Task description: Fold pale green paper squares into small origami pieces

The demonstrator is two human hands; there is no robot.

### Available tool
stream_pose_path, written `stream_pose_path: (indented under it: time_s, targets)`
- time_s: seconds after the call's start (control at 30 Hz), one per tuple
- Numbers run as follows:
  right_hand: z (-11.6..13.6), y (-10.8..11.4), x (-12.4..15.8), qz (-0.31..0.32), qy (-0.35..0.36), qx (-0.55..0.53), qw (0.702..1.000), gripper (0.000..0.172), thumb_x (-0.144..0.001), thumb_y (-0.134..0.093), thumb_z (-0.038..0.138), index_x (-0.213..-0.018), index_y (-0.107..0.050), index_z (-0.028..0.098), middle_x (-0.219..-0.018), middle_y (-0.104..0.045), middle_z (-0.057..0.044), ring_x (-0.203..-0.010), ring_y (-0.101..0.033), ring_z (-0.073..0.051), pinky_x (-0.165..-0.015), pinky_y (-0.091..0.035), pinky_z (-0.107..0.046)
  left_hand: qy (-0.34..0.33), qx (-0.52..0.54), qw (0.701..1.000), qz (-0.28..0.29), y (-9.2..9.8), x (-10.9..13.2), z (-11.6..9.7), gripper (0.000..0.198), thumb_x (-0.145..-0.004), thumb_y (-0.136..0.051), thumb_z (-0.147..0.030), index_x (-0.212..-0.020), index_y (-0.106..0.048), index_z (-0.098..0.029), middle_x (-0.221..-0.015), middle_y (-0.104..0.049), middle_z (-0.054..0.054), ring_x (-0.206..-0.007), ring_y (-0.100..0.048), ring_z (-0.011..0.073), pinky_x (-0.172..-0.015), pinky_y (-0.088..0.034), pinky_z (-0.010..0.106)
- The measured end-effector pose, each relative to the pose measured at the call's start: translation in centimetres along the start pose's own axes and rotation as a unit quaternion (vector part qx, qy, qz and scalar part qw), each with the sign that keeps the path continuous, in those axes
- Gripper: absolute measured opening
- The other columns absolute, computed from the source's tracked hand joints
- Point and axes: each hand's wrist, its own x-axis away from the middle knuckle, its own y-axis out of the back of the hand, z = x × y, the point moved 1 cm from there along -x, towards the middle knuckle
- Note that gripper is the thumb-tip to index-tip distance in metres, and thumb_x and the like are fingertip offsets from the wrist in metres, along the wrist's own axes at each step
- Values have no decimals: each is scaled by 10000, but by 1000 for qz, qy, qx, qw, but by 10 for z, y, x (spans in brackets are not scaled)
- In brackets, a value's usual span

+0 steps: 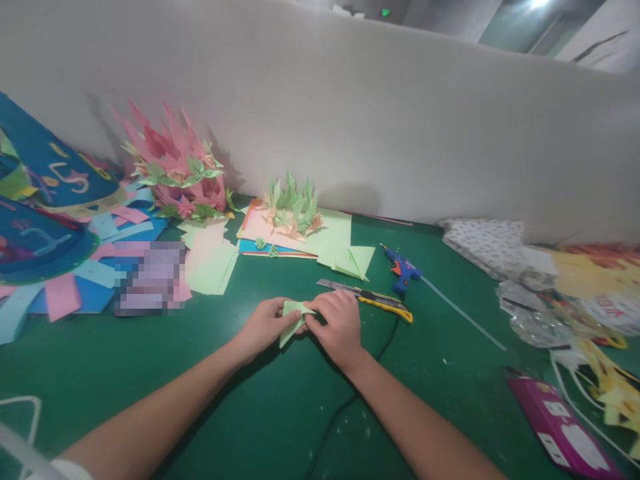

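Between my two hands is a small folded piece of light green paper [289, 335], held just above the green table. My left hand [265, 328] pinches its left side, thumb on top. The fingers of my right hand [337, 325] are closed on its upper right corner. Just beyond my right hand lies a yellow utility knife [387, 303] with its blade out, pointing left. A blue glue gun [401, 269] rests farther back, a clear glue stick [463, 309] trailing from it. More light green paper [345, 259] lies behind the knife.
A green paper crown [293, 203] stands on stacked paper at the back, beside pink paper crowns [175, 160]. Blue cone hats [55, 160] and paper strips fill the left. At right lie a magenta power strip [563, 427] and plastic bags [530, 313]. A black cable [335, 417] crosses the table.
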Motion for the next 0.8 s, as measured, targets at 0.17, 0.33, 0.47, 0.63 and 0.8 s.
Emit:
stream_pose_path:
  time_s: [0.17,0.33,0.47,0.63,0.8]
  targets:
    - [-1,0,0,6,-9,-3,1000,36,-750,-564,200,-749,-600,204,-726,-615,4,-744,-502,-165,-715,-297,-324,2,8,1000,12,1,0,0,245,-649,-652,-302,-789,-600,-108,-619,-646,17,-566,-576,120,-571,-418,219]
    - [0,-1,0,12,-4,13,1000,46,-758,-552,209,-747,-595,198,-721,-605,6,-747,-502,-159,-712,-297,-313,13,21,1000,11,0,1,-2,275,-634,-665,-298,-805,-601,-93,-621,-645,29,-575,-585,129,-589,-437,236]
    - [1,1,0,21,12,25,999,56,-776,-548,224,-762,-597,200,-737,-610,3,-750,-497,-159,-714,-292,-315,18,30,999,9,0,1,-1,281,-632,-665,-293,-825,-603,-99,-622,-650,30,-569,-599,139,-591,-452,246]
    - [1,3,0,26,30,28,999,82,-808,-541,257,-796,-610,214,-773,-632,-2,-752,-483,-164,-716,-277,-328,22,24,999,12,1,0,-1,228,-641,-647,-263,-801,-606,-106,-607,-652,23,-559,-594,135,-574,-445,234]
    - [2,5,-1,34,39,43,998,108,-829,-522,257,-825,-626,230,-783,-636,1,-747,-470,-162,-716,-272,-334,30,31,999,16,0,2,-5,211,-647,-637,-242,-801,-596,-104,-624,-660,29,-575,-598,135,-597,-454,242]
